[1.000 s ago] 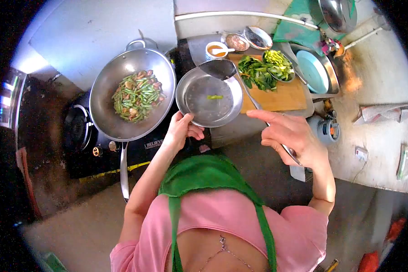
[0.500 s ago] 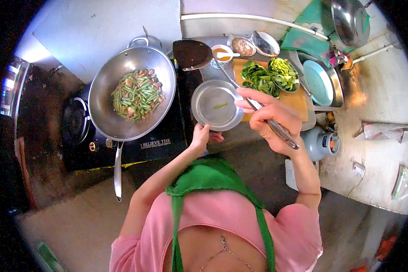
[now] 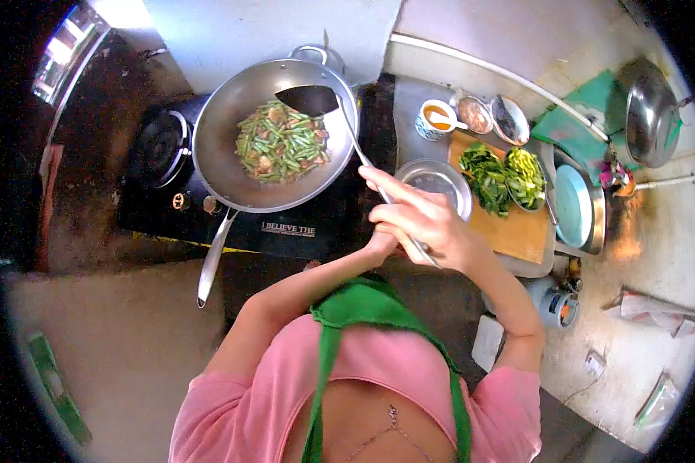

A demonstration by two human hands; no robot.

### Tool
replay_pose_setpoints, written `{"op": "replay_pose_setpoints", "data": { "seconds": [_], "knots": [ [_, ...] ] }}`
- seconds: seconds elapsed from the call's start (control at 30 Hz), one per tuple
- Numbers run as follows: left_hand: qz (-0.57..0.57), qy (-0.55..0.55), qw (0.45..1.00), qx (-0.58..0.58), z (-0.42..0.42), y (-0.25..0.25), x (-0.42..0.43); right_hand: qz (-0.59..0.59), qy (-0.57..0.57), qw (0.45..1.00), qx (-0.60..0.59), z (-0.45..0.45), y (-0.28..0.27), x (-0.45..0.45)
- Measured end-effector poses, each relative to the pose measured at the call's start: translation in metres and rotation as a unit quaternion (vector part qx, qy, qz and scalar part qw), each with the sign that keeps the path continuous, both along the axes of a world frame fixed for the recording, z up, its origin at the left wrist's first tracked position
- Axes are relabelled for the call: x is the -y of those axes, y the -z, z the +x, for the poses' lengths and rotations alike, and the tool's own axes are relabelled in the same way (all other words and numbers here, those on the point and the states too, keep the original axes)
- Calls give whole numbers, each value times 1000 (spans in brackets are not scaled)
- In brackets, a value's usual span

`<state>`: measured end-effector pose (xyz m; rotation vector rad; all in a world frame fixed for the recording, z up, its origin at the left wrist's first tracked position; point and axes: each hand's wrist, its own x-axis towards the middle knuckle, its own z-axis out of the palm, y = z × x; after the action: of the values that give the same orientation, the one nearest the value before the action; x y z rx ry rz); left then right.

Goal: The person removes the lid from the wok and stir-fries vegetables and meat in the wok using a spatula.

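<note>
My right hand (image 3: 428, 224) is closed around the long handle of a metal wok spatula (image 3: 309, 100). The spatula's dark blade hangs over the far right side of a steel wok (image 3: 216, 147), which holds cut green beans with browned pieces (image 3: 282, 143); whether it touches them I cannot tell. My left hand (image 3: 384, 243) lies below and partly behind the right one. Its fingers are hidden, close to the near side of a shallow metal bowl (image 3: 466, 193), which the right hand partly covers.
The wok sits on a black stove (image 3: 286, 230), its handle pointing toward me. To the right, a cutting board (image 3: 510, 231) bears leafy greens (image 3: 484, 177) and a bowl of chopped stems (image 3: 527, 177). Behind stand a patterned cup (image 3: 434, 123) and small bowls; farther right, a gas cylinder (image 3: 556, 303).
The spatula has swung left with my right hand, its blade passing from beside the wok to over it. My hands have come together, and the camera view has turned.
</note>
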<state>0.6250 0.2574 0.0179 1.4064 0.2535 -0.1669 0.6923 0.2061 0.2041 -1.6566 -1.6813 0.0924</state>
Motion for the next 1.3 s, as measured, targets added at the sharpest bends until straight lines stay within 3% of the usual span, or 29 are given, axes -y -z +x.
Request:
{"op": "replay_pose_setpoints", "data": {
  "seconds": [0.07, 0.13, 0.17, 0.37, 0.5, 0.57, 0.63, 0.7, 0.77, 0.83, 0.97, 1.03, 1.1, 1.13, 1.3],
  "knots": [
    [251, -6, 958, 142, -1, 2, -1, -2, -23, 994, 110, 8, 19, -19],
    [-49, 20, 997, -54, 4, 43, -8, -16, -36, 981, 188, 17, 30, -32],
    [-201, 33, 968, -148, 4, 53, -13, -46, -47, 977, 203, 19, 30, -37],
    [-206, 23, 969, -137, -43, 18, -54, -81, -92, 967, 225, 25, 40, -52],
    [-161, -106, 976, -99, -110, 7, -108, -88, -135, 962, 222, 8, 36, -67],
    [-160, -211, 952, -153, -152, -7, -131, -92, -133, 963, 217, 5, 49, -79],
    [-169, -284, 927, -179, -196, -4, -153, -131, -142, 973, 128, 6, 58, -94],
    [-251, -343, 886, -185, -240, 16, -183, -90, -114, 989, 20, 6, 61, -106],
    [-243, -360, 882, -183, -272, 15, -212, -50, -82, 995, 0, 10, 58, -116],
    [-354, -310, 879, -83, -285, -7, -239, -12, -68, 998, 1, 11, 30, -126],
    [-245, -154, 955, -57, -262, -46, -269, 13, 18, 999, -45, 23, -14, -159],
    [-220, -160, 960, -65, -247, -58, -270, -121, 88, 977, -152, 26, -38, -174],
    [-24, -109, 975, -190, -240, -61, -273, -143, 104, 960, -217, 31, -46, -188],
    [-21, -195, 960, -199, -235, -70, -258, -174, 106, 953, -226, 34, -49, -196],
    [-28, -192, 966, -172, -238, -69, -242, -273, 171, 895, -308, 35, -44, -210]
  ]
}}
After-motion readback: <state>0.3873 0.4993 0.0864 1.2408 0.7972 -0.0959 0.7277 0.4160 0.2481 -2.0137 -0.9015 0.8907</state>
